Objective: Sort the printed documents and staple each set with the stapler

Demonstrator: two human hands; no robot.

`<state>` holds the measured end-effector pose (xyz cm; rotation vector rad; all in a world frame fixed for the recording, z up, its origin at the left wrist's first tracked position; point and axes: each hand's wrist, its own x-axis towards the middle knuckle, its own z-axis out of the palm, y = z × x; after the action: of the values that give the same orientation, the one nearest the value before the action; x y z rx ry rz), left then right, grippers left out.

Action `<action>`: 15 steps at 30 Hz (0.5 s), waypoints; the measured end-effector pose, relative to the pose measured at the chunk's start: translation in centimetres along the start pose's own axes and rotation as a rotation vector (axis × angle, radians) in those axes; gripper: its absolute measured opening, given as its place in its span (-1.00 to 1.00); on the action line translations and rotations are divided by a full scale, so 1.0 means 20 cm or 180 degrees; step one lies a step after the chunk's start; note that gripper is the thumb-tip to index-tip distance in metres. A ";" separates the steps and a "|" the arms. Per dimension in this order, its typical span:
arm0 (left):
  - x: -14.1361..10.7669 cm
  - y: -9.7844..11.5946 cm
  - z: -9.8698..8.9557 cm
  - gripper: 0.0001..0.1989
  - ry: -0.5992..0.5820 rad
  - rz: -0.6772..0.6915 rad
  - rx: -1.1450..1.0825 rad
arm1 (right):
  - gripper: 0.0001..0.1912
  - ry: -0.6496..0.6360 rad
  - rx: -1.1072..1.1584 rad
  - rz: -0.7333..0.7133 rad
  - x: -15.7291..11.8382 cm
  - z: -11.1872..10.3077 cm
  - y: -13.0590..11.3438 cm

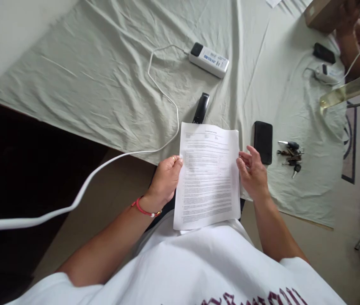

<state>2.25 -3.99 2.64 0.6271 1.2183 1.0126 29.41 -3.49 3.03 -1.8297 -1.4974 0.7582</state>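
Printed papers (210, 182), seemingly a thin stack, lie face up between my hands, their top part over the cloth's front edge. My left hand (166, 177) pinches the left edge with thumb and fingers; a red bracelet circles that wrist. At the right edge is my right hand (253, 171), its fingers apart and bent, the fingertips beside or lightly touching the paper. A black stapler-like object (201, 108) sticks out just beyond the top edge of the papers.
A pale green cloth (113, 84) covers the table. On it are a white power strip (210, 60) with a long cable, a black phone (263, 142) and keys (292, 154). Farther right stand a bottle (341, 94), another black object (324, 53) and a cardboard box (324, 15).
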 end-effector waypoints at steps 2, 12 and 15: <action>0.01 0.00 0.00 -0.66 0.0000 -0.0051 -0.0097 | -0.27 -0.0085 -0.0035 0.0272 0.01 -0.02 -0.04; 0.00 -0.03 -0.01 -0.69 0.0148 0.0240 0.0146 | -0.53 -0.1133 0.1603 0.1253 -0.03 -0.02 -0.11; -0.01 -0.03 -0.02 -0.71 0.0198 0.0532 0.0546 | -0.59 -0.1105 0.1715 0.1304 -0.05 -0.04 -0.11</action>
<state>2.01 -4.41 2.11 0.8479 1.3336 1.0802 28.55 -4.16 5.39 -1.6421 -0.9661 1.5729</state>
